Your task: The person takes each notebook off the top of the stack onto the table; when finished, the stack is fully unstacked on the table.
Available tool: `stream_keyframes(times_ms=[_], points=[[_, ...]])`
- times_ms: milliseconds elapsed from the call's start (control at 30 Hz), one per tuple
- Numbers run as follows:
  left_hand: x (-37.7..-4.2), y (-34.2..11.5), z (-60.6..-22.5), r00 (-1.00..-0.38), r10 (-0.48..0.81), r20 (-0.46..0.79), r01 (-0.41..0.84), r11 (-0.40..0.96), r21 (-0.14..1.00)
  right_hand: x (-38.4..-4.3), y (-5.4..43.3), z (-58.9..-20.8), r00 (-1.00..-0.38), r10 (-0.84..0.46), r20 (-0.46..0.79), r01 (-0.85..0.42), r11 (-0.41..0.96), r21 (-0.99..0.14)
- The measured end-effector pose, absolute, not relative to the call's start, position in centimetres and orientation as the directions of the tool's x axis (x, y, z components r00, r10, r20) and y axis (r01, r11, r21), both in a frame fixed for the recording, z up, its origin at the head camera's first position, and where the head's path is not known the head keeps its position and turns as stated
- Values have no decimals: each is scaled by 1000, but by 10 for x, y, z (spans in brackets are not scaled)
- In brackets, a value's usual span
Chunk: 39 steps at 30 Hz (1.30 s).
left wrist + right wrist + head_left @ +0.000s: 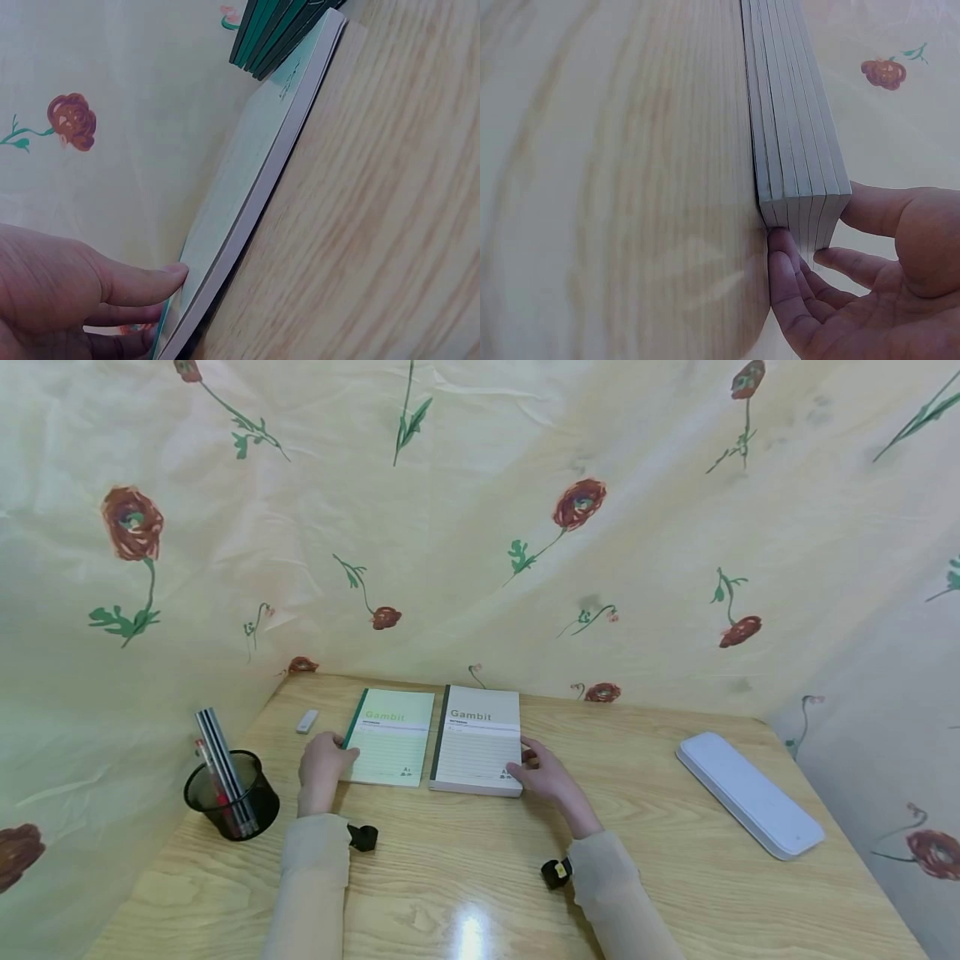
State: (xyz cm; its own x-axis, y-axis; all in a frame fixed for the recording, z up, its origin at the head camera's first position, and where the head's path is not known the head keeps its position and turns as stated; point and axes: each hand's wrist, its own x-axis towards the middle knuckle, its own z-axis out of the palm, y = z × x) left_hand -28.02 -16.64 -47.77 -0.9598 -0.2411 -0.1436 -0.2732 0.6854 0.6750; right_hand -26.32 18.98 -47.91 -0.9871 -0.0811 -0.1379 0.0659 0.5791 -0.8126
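I have a thin green notebook (390, 739) and a thicker white stack (476, 739) side by side, a narrow gap between them, on a table (427, 881) of pale wood grain with a glossy patch of light. Both show smooth covers with ruled lines and the word "Gambit"; the stack is a squared block with crisp edges. The black mesh cup (262, 802) is round and holds slim pens (219, 743). Near it lies a small pale block (307, 721), and well to the right a long white case (750, 793) with rounded corners. A creased, flowered sheet (450, 527) rises behind.

Both forearms reach forward in pale sleeves (309, 877). My left hand (324, 770) pinches the notebook by its left edge, thumb on the cover, fingers behind the spine; I cannot tell how far they reach underneath. My right hand (550, 774) grips the stack's near right corner, thumb on the top cover, fingertips against the lower page edges.

From the left wrist I see the stack's spines (274, 37) in green and black, which the head view shows only as a dark strip. The right wrist view separates the stack into several thin layers.
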Motion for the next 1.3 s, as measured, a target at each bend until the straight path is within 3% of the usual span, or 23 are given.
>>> stream_keyframes(times_ms=[367,867,1300], points=[[-276,-165,-470,-946,-263,-191,-323,688,650,-259,189,-475,-987,-73,-142,73,584,-809],[-275,-166,-464,-950,-280,-138,-295,661,690,-260,189,-475,-991,-68,-114,56,564,-824],[-281,-147,-446,-975,-202,93,-42,578,815,-260,189,-476,-992,-62,-111,57,564,-824]])
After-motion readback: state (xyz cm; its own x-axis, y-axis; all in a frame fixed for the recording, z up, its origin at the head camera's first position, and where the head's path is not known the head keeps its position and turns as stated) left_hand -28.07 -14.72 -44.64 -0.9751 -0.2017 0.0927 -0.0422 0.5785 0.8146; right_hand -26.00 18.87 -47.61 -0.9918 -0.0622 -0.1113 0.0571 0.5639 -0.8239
